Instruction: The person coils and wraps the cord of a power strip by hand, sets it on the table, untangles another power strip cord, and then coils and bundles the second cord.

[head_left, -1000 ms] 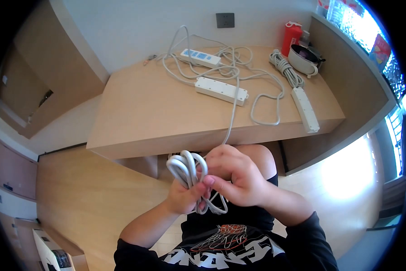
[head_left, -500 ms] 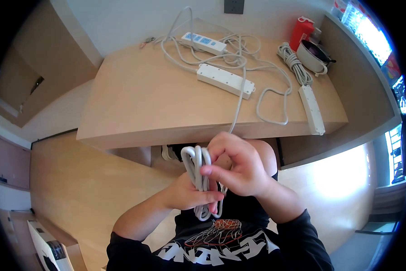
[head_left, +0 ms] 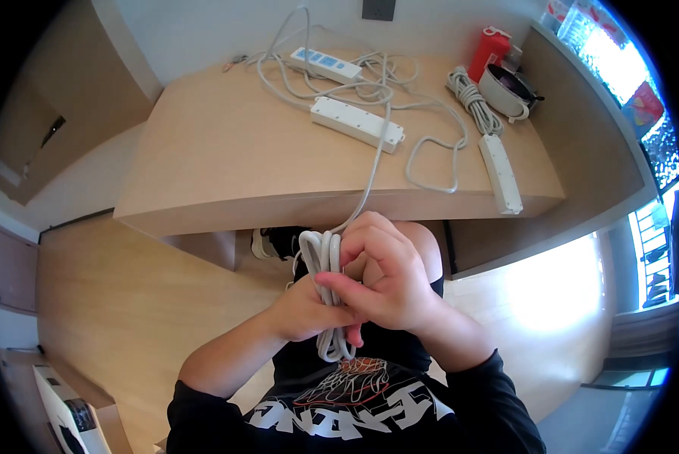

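Note:
A looped bundle of white power cord stands lengthwise in front of my lap. My left hand is closed around the bundle's middle. My right hand curls over the bundle's upper right side, its thumb pressed across the loops and its fingers bent at the cord; the fingertips are partly hidden. From the hands the cord runs up over the table edge, across a white power strip lying face down. Behind it a second power strip with blue socket faces sits among tangled cord.
At the table's right lies another power strip with its cord bundled. A white pot and a red container stand behind it, against a side panel. The wooden table's front edge is just beyond my hands.
My right hand has shifted left and closer over the bundle, its thumb now lying across the loops. The whole view has shifted slightly, and the table things appear a little left and higher.

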### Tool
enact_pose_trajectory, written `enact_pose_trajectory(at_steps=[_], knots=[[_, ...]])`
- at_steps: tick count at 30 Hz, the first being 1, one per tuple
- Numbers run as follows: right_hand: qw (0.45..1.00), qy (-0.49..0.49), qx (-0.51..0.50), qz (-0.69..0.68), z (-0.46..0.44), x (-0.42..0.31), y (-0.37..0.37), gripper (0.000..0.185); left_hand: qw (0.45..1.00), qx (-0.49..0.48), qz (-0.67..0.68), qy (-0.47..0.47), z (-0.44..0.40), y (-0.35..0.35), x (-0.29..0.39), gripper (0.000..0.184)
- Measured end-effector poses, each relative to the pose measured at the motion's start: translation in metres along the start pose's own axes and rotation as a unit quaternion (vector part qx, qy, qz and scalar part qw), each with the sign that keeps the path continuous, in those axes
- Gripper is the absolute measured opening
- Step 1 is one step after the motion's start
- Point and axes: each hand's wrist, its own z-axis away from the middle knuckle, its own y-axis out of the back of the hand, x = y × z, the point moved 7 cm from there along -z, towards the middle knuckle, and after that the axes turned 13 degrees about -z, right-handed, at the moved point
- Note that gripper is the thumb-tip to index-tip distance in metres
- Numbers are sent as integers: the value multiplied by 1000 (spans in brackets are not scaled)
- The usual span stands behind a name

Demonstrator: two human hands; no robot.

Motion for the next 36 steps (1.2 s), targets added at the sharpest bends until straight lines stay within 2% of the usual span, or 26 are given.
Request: enact_pose_trajectory(at_steps=[3,4,5,6,7,9,10,13,14,17,18,21,25,28,32,36], knots=[[999,-30,-1,-12,3,-3,6,28,995,29,-84,50,1,-5,4,8],[985,-77,56,-145,6,5,7,28,993,18,-99,63,1,-8,3,8],[947,-122,113,-275,9,15,0,28,990,6,-115,76,1,-11,1,8],[920,-165,115,-337,12,20,-5,27,987,-7,-131,88,1,-13,0,8],[887,-208,122,-395,15,25,-10,26,985,3,-160,61,-3,-13,2,9],[874,-293,29,-386,17,23,-18,24,976,22,-218,8,-14,-13,6,11],[903,-270,20,-334,11,23,-14,16,971,89,-218,32,-12,-9,10,15],[875,-327,18,-357,7,48,-12,12,989,80,-82,93,-19,-6,-4,22],[882,-277,42,-380,2,54,-11,10,994,57,-48,74,-22,0,-7,27],[843,-254,85,-467,-10,68,-3,14,990,62,-127,4,-17,17,-15,29],[839,-267,124,-458,-15,71,3,19,967,49,-251,8,-14,22,-14,29],[809,-304,142,-483,-24,87,0,23,954,72,-292,-9,-18,41,-18,28],[788,-327,149,-499,-35,91,-3,32,987,-98,-65,108,-17,41,-13,23],[771,-288,159,-545,-44,87,6,30,980,-127,-146,44,-18,48,-30,21],[787,-281,183,-517,-45,81,12,31,998,-54,-14,34,-17,30,-36,16],[806,-278,186,-489,-37,70,15,32,994,9,-75,77,-9,20,-30,25]])
